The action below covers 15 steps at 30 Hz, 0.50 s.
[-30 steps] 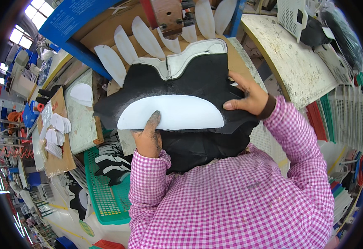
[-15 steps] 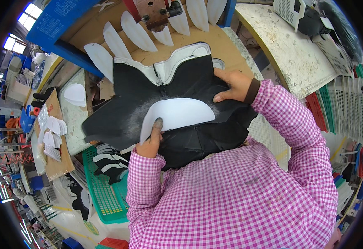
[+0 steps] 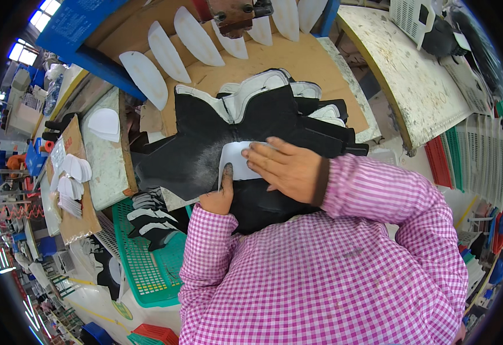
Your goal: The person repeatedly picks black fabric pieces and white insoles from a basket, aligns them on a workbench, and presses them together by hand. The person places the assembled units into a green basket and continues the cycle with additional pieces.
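Note:
A black fabric piece with white-lined scalloped edges (image 3: pixel 263 112), like a flat shoe upper, lies in front of me on top of other similar pieces. On its greyish, scuffed middle rests a white curved insert (image 3: pixel 232 155). My left hand (image 3: pixel 220 196) pinches the insert's left end, the thumb on top and the other fingers hidden underneath. Flat across the insert's right part lies my right hand (image 3: pixel 289 169), its fingers stretched out and covering that end. Whether the insert is stuck to the black fabric, I cannot tell.
Several white half-moon inserts (image 3: pixel 197 37) stand in a row in a blue-framed cardboard-lined holder, behind a metal machine head (image 3: pixel 234 17). At left are stacked white inserts (image 3: pixel 73 192) on cardboard and a green basket (image 3: pixel 142 270) of black pieces. A worn white table (image 3: pixel 406 63) stands at right.
My right hand has left the black piece's right edge and moved left onto the white insert. The insert now lies flatter, and more stacked black pieces show at the right.

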### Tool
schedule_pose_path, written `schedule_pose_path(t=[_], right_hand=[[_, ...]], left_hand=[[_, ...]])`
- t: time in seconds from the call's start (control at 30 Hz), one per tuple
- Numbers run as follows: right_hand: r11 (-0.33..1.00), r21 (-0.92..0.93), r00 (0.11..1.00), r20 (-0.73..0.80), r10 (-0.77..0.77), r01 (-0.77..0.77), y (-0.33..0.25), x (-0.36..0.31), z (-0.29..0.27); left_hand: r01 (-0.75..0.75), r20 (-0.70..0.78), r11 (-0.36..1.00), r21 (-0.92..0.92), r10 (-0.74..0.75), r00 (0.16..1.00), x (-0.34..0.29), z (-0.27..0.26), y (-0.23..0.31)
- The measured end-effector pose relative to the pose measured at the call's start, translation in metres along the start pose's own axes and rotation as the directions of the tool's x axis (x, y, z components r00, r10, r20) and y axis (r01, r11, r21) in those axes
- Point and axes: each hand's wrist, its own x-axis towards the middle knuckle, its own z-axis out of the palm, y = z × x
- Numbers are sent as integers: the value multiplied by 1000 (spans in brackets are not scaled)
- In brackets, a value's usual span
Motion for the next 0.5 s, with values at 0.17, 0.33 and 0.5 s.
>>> schedule_pose_path(t=[0.17, 0.33, 0.5], right_hand=[[995, 98, 998, 61, 7, -13, 1, 9, 35], [994, 106, 999, 9, -39, 38, 9, 8, 39], [996, 75, 999, -10, -43, 43, 6, 13, 52]], left_hand=[[-202, -77, 979, 26, 203, 976, 4, -9, 23], [138, -65, 966, -218, -155, 986, 18, -17, 54], [-287, 219, 775, 564, 195, 956, 12, 6, 82]])
